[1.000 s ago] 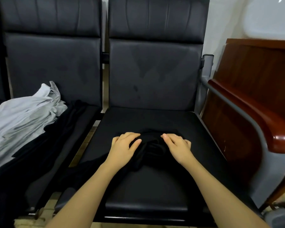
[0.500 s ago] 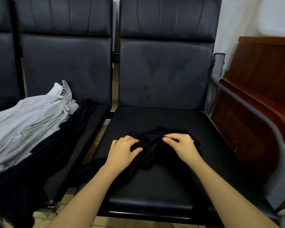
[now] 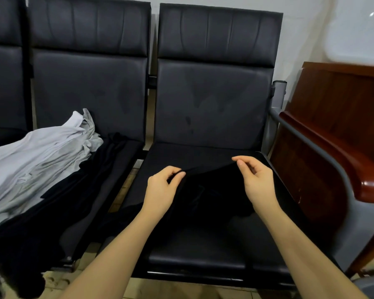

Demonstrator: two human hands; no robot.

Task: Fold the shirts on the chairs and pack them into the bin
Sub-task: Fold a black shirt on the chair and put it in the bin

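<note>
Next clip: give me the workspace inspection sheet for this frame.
Surface: black chair seat, its front part bare.
Job's things: black shirt on that seat, top edge lifted; white shirts over dark garments on the next chair; no bin seen.
Clutter: nothing seen.
Grippers: left hand and right hand each pinch the shirt's edge.
Cables: nothing seen.
Surroundings: wooden furniture at right, white wall.
</note>
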